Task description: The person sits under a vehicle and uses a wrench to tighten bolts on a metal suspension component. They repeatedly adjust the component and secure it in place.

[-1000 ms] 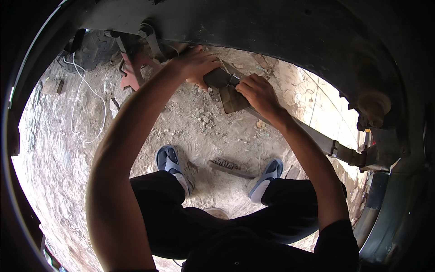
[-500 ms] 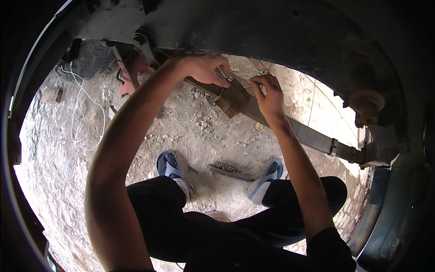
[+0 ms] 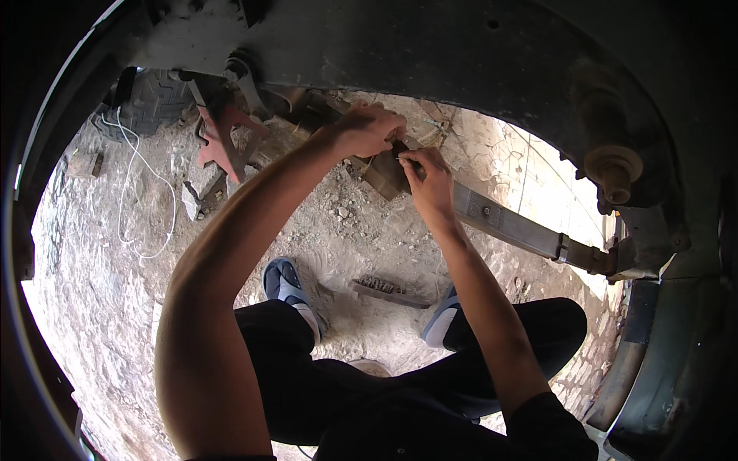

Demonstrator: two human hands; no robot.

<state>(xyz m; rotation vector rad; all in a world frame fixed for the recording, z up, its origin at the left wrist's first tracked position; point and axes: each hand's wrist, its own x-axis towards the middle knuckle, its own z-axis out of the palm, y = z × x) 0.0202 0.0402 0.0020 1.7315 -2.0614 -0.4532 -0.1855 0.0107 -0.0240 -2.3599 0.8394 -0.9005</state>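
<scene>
My left hand [image 3: 373,127] is curled at a grey metal leaf spring [image 3: 511,227] under the dark vehicle body, by a brown block-shaped part [image 3: 378,180] on it; what its fingers hold is too small to make out. My right hand [image 3: 427,178] is closed just below and right of it, thumb and forefinger pinched at something small and thin, perhaps wire, that I cannot make out clearly. The two hands' fingertips nearly meet over the spring, hiding part of it.
A red stand [image 3: 221,146] and a tire [image 3: 157,100] are at upper left, with a white cord [image 3: 157,173] on the dusty ground. A wire brush [image 3: 390,292] lies between my sandalled feet. A dark body panel [image 3: 400,54] arches above, with a rusty bushing [image 3: 615,173] at right.
My left hand has moved right, its fingers now more bunched. My right hand has moved left toward it. The left hand was spread over the spring a second ago.
</scene>
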